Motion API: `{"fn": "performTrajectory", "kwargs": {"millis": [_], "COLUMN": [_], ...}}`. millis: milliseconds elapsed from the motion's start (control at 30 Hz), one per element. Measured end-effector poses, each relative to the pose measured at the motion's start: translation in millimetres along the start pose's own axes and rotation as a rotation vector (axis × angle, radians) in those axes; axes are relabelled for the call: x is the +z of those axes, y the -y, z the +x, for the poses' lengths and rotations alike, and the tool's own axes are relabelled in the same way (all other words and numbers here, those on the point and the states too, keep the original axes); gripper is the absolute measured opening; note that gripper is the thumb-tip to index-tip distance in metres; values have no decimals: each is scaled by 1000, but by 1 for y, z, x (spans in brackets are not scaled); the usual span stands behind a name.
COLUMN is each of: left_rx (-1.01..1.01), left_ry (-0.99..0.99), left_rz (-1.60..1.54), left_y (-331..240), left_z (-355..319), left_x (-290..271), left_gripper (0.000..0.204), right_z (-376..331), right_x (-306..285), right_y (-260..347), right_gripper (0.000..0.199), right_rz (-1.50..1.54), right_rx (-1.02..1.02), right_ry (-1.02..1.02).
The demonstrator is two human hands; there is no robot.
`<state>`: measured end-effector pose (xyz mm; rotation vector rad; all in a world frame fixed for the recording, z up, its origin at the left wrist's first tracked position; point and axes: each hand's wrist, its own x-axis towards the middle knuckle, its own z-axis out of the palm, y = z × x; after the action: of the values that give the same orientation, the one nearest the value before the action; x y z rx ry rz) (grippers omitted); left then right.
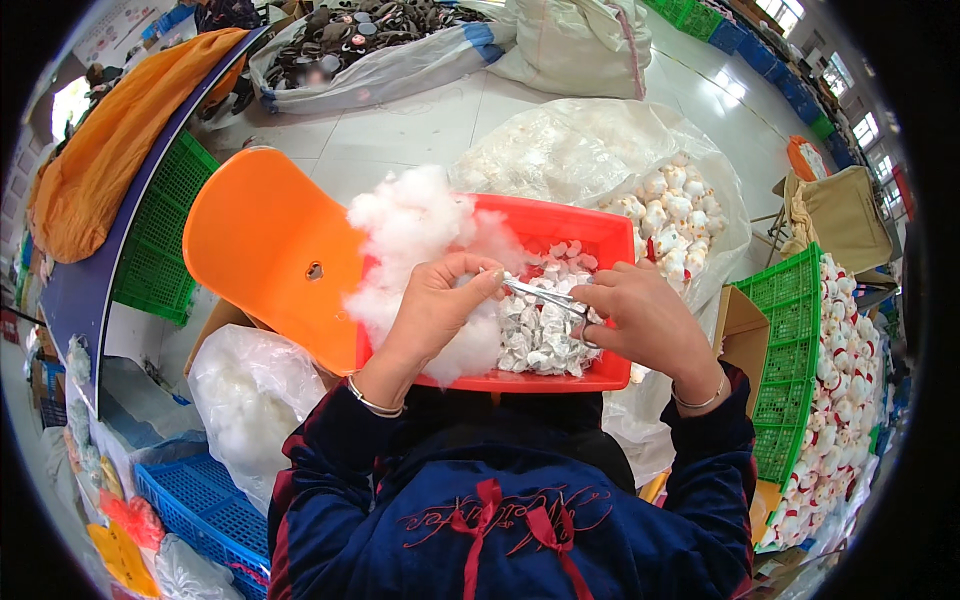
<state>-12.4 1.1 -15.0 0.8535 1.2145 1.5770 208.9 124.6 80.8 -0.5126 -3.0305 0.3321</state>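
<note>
My right hand [640, 312] grips a pair of silver forceps [545, 292] by their scissor-like ring handles. The forceps point left, toward my left hand [432, 308]. Its thumb and forefinger pinch a small white piece [508, 279] at the tool's tips, and most of that piece is hidden by the fingers. Both hands are above a red plastic bin [480, 381]. Fluffy white stuffing [412, 222] heaps over the bin's left side. Small crumpled silvery-white pieces [545, 335] fill its right part, with several pale flat discs [566, 252] behind them.
An orange chair [270, 235] stands left of the bin. Beyond it on the right lies a clear plastic bag [560, 140] with small stuffed white pieces [675, 210]. Green crates [785, 350] stand at right, a bag of stuffing [245, 400] and a blue crate [205, 500] at left.
</note>
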Motion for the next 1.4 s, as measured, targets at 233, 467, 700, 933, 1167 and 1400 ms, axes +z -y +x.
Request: {"fn": "performTrajectory", "kwargs": {"millis": [233, 467, 700, 933, 1167, 1400], "left_rx": [358, 576, 335, 214, 211, 306], "left_ry": [-279, -409, -402, -372, -354, -367], "left_rz": [368, 536, 355, 207, 226, 279], "left_y": [-7, 4, -3, -14, -14, -13], "left_z": [0, 5, 8, 10, 7, 5], "left_x": [13, 21, 12, -1, -2, 1], "left_gripper": [13, 18, 24, 18, 17, 18], "right_z": [3, 17, 27, 21, 22, 24], "right_x": [32, 71, 65, 60, 52, 56], "right_y": [19, 53, 41, 29, 29, 24], "right_gripper": [27, 27, 30, 37, 41, 28], "right_rz": [762, 1267, 536, 324, 182, 388], "right_rx": [215, 338, 244, 168, 80, 116], "right_ry": [221, 13, -255, -241, -355, -249]}}
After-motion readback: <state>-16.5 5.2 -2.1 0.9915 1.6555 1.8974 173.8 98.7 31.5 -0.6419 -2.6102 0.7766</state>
